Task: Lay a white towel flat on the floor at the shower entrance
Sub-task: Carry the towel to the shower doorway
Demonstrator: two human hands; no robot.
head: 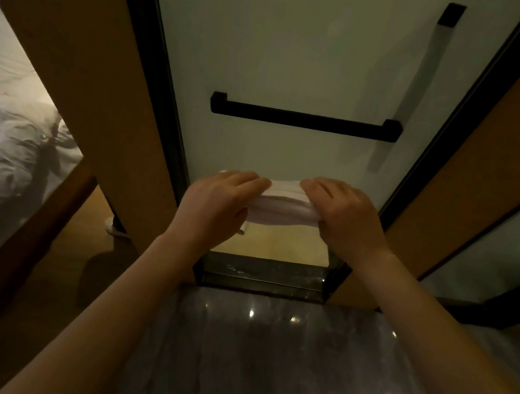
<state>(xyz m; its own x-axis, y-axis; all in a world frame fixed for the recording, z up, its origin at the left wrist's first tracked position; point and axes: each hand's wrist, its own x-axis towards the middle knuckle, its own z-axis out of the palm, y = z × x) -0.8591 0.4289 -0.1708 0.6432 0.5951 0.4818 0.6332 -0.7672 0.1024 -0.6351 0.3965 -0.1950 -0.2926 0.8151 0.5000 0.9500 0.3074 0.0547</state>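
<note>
Folded white towel (284, 199) is held in mid-air, well off the floor, close in front of the frosted glass door (284, 54). A black bar handle (304, 121) is noted at 12 o'clock from it and the dark threshold (262, 278) at 6 o'clock. The towel's 9 o'clock end is clasped by the left grip (219, 205) and its 3 o'clock end by the right grip (347, 216), with fingers curled over the top fold and thumbs tucked beneath. Several layers are seen bundled together and nothing is laid yet. Judgement: the bundle is best opened before it is lowered. Only the outer corners should be kept pinched and the remaining folds let fall under their own weight. The far edge is then to be set down parallel to the threshold on the grey marble floor (266, 359) at 6 o'clock, and the rest drawn back toward the body. Creases are to be pressed out from centre toward 9 and 3 o'clock. The floor looks polished, so skidding is to be expected and downward pressure kept light. How the door opens cannot be told.
</note>
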